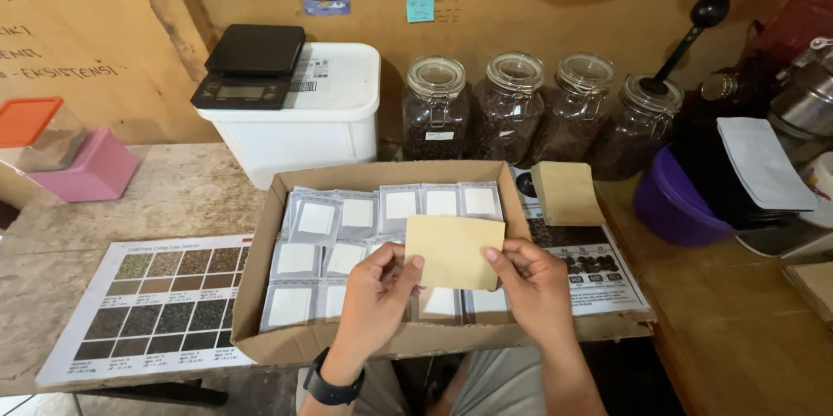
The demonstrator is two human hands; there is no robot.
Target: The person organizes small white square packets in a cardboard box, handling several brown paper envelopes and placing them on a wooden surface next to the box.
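Both of my hands hold one small tan paper envelope (451,249) flat above an open cardboard box (260,267). My left hand (375,294), with a black watch on its wrist, pinches the envelope's left edge. Its lower right corner is gripped by my right hand (536,288). Inside the box lie several silver sachets with white labels (316,220), set in rows. A stack of more tan envelopes (567,192) rests to the right of the box.
A white tub (304,125) with a black scale (252,65) on it stands behind the box. Several glass jars of dark beans (512,108) line the wall. A purple bowl (672,203) sits right. A printed colour chart (156,307) lies left, beyond it a pink container (91,169).
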